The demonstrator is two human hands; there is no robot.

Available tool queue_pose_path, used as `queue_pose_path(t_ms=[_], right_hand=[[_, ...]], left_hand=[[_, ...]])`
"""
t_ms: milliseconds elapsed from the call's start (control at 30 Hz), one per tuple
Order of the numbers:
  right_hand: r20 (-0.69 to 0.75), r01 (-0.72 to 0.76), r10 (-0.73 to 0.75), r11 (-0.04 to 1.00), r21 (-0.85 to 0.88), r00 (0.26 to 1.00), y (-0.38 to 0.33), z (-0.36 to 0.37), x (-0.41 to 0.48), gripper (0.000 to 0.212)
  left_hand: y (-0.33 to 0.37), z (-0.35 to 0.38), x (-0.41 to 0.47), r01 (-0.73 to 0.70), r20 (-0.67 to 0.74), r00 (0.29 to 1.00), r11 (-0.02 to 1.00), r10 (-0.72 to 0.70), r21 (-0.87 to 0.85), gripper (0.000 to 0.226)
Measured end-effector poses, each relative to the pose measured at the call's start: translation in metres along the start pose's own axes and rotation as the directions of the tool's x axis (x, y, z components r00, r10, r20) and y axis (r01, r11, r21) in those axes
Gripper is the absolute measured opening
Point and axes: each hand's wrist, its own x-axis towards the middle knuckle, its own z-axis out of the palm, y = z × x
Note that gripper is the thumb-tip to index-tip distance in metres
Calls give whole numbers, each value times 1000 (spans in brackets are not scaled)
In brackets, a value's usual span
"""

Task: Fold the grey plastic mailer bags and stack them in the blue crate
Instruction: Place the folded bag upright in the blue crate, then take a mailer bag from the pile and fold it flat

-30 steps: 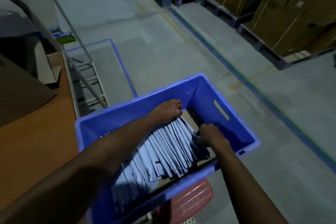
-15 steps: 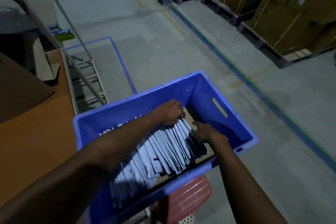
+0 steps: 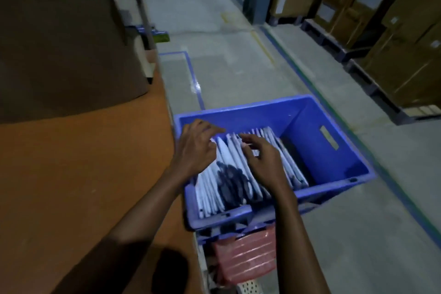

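A blue crate (image 3: 307,112) stands beside the table's right edge. Inside it several folded grey mailer bags (image 3: 290,164) stand on edge in a row, filling the left and middle part. My left hand (image 3: 194,149) hovers over the crate's near-left corner with its fingers loosely spread and nothing in them. My right hand (image 3: 261,161) lies over the middle of the row, fingers relaxed and resting on the bags' top edges. The crate's right end holds no bags and shows its dark floor.
An orange-brown table (image 3: 83,174) runs along the left, with a large brown cardboard sheet (image 3: 66,43) on its far part. A red stool (image 3: 245,258) sits under the crate. Cardboard boxes on pallets (image 3: 393,38) line the right side beyond blue floor lines.
Both hands have come up out of the crate's right end and moved left along the row. The view has swung left, so the crate now sits further right and looks larger.
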Motion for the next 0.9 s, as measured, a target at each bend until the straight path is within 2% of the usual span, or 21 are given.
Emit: queue_pose_path(t_ms=[100,233,333,433,633,700,800,833,900], right_hand=[[75,130,-133,990,50,988,-58,66,-20,28],[239,271,-298,952,142,924,-142,161,-47,28],[403,342,-396,918,202,825,-203,235,-71,30],[477,381,-469,883,275,744,-251,307,-91,31],[495,432,-515,857,281,700,-315,434,-105,27],[492,459,-526,850,259,694,-332,469,-101,27],[501,508,-530,839,194,684,-351,518,-89,27],[506,526,-530,834,165,681,-356,534,-84,27],[519,552,-530,824,129,670,-364,563,-73,27]], left_hand=[[-44,-72,-66,213,-131,970,976,-207,39,48],[-96,-169,-163,449,-263,869,892,-420,57,45],[-133,-232,-239,542,-351,800,838,-488,70,49],[-166,-279,-306,598,-445,732,800,-516,56,47],[-251,-321,-392,724,-555,599,686,-578,67,37],[-286,-327,-404,791,-563,536,607,-630,75,40],[-336,-331,-405,894,-540,402,444,-739,57,45],[-352,-330,-403,915,-529,373,398,-762,71,45],[-380,-324,-401,932,-500,363,319,-787,174,53]])
